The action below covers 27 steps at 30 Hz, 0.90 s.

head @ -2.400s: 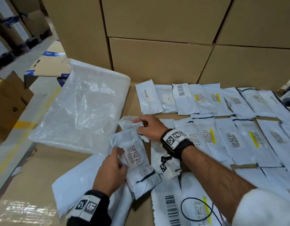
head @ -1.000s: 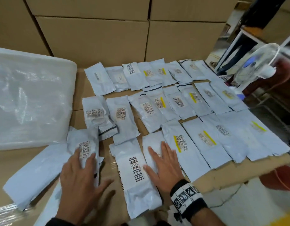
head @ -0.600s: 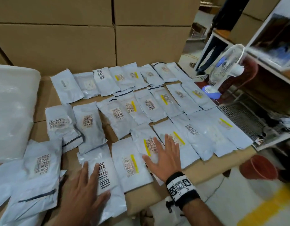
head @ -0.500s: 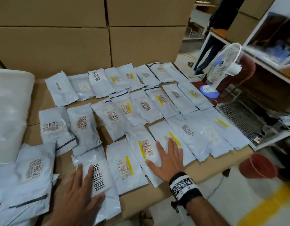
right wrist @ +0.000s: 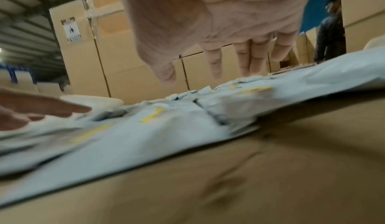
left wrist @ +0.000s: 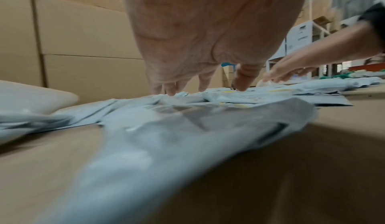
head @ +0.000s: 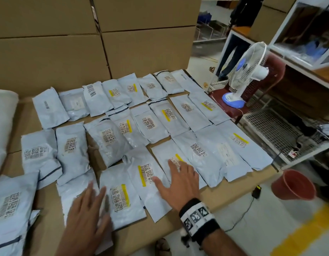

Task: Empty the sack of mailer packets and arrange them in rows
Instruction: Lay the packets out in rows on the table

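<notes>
Mailer packets (head: 147, 124) are laid flat in three rows across the cardboard table (head: 21, 115), their long axes running roughly from 6 to 12 o'clock, tilted slightly toward 11. In the head view, the left hand (head: 86, 218) is spread flat on a packet at 7 o'clock in the nearest row, and the right hand (head: 180, 182) is pressed flat, fingers straight and splayed, on two packets at 6 o'clock. Only the head view shows the printed labels, a white fan (head: 246, 74) at 2 o'clock and a red bucket (head: 293, 185) at 4 o'clock. The left wrist view shows the left fingers (left wrist: 171, 87) extended down to the grey plastic, with the right hand (left wrist: 291, 69) reaching in from 3 o'clock. In the right wrist view the fingers (right wrist: 245, 59) are seen straight and slightly apart above the packets; blur hides whether the tips touch. A large white sack (head: 1, 130) is cut off at 9 o'clock.
</notes>
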Motion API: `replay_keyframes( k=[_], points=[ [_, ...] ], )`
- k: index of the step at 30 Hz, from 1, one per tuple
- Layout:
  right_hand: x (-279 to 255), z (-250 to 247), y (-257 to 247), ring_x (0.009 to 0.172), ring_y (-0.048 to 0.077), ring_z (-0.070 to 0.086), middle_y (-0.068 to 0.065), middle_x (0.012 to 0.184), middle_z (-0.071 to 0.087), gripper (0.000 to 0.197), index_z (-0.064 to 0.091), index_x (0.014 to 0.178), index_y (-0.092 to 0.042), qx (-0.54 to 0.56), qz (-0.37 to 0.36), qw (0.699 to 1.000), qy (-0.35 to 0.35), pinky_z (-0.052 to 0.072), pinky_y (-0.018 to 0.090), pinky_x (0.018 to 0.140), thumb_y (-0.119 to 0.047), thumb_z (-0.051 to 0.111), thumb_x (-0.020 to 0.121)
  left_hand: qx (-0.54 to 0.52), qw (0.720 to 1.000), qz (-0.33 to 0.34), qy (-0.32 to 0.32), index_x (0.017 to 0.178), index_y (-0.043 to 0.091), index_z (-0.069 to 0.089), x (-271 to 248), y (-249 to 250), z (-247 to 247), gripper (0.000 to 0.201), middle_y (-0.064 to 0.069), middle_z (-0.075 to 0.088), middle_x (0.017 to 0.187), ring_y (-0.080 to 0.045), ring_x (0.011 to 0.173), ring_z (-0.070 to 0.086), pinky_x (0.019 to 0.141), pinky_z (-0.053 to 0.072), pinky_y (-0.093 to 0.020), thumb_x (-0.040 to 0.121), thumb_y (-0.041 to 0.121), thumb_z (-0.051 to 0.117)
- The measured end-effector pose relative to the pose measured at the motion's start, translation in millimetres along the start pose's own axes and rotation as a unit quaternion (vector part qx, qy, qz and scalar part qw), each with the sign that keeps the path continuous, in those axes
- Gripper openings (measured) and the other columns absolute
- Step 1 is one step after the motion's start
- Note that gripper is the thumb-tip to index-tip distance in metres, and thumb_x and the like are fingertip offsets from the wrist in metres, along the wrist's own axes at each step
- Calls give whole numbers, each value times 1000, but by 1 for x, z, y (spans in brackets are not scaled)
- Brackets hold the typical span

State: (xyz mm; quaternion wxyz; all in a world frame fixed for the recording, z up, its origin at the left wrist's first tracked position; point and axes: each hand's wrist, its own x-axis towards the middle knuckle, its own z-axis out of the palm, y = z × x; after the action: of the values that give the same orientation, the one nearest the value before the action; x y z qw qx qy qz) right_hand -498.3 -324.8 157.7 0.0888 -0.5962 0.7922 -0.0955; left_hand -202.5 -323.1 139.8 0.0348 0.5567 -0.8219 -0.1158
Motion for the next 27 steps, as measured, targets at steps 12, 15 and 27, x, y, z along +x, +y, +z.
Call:
replay_keyframes(
  k=[12, 15, 27],
  points=[
    [41, 5, 29, 154, 34, -4, 19, 167, -8, 90, 0, 161, -31, 6, -9, 989, -150, 3, 48, 125, -78, 30, 91, 12, 997, -35, -70, 151, 25, 36, 65, 65, 9, 90, -18, 26, 159, -37, 142, 31, 117, 26, -50, 78, 78, 39],
    [54, -22, 31, 153, 33, 7, 15, 167, 3, 89, 9, 161, -32, 35, -12, 982, -187, 14, 46, 123, -79, 35, 90, -25, 999, -34, 11, 123, 20, 60, 78, 65, -5, 68, -12, 56, 124, -33, 108, 59, 91, 49, -45, 77, 69, 48],
    [196, -44, 35, 153, 38, 11, 16, 168, 0, 93, 15, 160, -34, 8, -57, 978, -202, 17, 53, 123, -71, 57, 85, 92, 960, -236, -118, 152, 26, 20, 97, 48, -32, 109, -20, 12, 160, -38, 145, 22, 116, 27, -50, 66, 84, 54]
  ],
)
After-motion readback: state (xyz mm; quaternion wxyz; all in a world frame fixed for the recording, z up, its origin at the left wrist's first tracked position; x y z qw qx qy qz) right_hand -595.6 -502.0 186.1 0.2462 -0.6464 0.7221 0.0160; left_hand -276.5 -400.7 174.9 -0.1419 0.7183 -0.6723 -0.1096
